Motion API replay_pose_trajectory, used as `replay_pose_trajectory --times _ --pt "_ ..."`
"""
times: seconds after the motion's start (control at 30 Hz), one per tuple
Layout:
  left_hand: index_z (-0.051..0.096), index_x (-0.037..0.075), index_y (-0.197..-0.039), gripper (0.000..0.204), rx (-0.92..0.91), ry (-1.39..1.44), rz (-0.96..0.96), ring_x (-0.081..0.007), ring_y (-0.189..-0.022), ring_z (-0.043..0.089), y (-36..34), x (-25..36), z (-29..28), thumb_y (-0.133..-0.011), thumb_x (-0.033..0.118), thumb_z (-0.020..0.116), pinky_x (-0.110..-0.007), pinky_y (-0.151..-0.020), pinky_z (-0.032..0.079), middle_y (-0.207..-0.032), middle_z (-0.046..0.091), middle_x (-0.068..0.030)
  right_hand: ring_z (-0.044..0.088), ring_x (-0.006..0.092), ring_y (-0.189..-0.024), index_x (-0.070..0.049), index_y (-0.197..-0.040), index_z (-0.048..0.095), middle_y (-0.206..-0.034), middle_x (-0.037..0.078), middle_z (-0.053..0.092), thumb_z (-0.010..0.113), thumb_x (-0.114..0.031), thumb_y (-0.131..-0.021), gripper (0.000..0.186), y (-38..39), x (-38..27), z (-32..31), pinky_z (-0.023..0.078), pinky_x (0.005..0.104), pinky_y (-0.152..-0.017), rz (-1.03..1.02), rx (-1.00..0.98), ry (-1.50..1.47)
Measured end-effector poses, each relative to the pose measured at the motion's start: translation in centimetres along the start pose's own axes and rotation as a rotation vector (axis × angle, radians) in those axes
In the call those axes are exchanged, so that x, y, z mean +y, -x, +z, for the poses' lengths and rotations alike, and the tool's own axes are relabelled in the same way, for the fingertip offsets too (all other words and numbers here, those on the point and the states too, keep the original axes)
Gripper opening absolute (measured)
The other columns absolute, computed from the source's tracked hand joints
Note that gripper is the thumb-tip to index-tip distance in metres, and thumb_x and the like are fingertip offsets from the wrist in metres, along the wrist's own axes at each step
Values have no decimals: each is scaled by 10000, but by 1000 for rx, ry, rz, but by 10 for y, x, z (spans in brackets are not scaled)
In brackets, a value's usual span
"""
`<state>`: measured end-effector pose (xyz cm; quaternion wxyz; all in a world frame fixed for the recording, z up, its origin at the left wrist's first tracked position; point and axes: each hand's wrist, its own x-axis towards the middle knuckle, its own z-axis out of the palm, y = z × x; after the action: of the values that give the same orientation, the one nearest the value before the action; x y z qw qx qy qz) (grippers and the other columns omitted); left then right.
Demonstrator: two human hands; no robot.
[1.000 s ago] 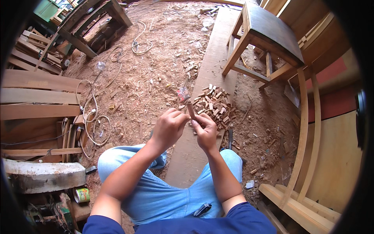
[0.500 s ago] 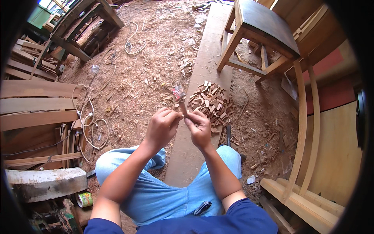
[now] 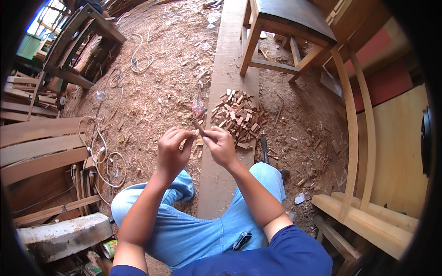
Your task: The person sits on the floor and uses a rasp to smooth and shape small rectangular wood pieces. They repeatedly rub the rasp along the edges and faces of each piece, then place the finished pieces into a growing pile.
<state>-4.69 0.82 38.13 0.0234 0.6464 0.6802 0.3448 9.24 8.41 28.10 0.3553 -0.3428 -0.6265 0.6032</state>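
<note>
Both of my hands meet above a long flat board (image 3: 218,186) between my knees. Pinched in my right hand (image 3: 221,146) is a small brown wood strip (image 3: 198,125), its far end pointing up and left. The fingertips of my left hand (image 3: 174,149) are closed at the strip's side, around a tiny pale bit too small to name. Just beyond my right hand lies a heap of small wooden blocks (image 3: 237,115) on the board. A dark-handled tool (image 3: 264,149) rests beside my right knee, its other end partly hidden.
Wood shavings (image 3: 170,78) cover the ground. A wooden chair (image 3: 294,23) stands far right, with a pale wooden frame (image 3: 363,216) nearer. Curved planks (image 3: 41,131) and a looped white cable (image 3: 115,170) lie left, behind a pale block (image 3: 69,234). A wooden bench (image 3: 76,50) stands far left.
The view has shifted, so most surroundings sit further left. The wood strip, upright before, now leans to the left in my right hand. My left fingertips stay pinched beside it.
</note>
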Motion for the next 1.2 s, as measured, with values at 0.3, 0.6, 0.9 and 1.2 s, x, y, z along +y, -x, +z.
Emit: replay_pose_trajectory --times 0.3,0.6,0.9,1.2 --pt "770 -1 -954 86 43 -14 -133 -262 -843 777 -10 -5 -3 -881 38 794 -364 -744 599 -909 791 -142 709 295 -875 -1 -1115 802 -975 160 729 742 -140 -910 255 5 26 -2 552 414 -810 15 -158 186" --pt "755 -7 -1081 158 32 -21 -336 -251 -869 807 -13 12 -27 -930 36 747 -344 -777 620 -942 806 -171 731 374 -1026 -11 -1113 809 -1095 228 757 731 -206 -904 296 1 19 -3 568 454 -946 78 -211 264" --pt "764 35 -1045 115 -304 -133 -169 -201 -806 802 -66 20 -64 -937 72 754 -325 -749 634 -901 817 -118 760 364 -976 -30 -1121 810 -1047 231 781 724 -245 -906 316 -4 32 10 582 465 -917 175 -305 371" --pt "760 43 -1033 111 -638 -247 -344 -242 -906 767 -98 -125 124 -953 119 748 -371 -816 635 -1020 794 -164 754 238 -815 -12 -1121 800 -931 148 791 751 -156 -913 258 20 44 -85 566 391 -749 305 161 184"
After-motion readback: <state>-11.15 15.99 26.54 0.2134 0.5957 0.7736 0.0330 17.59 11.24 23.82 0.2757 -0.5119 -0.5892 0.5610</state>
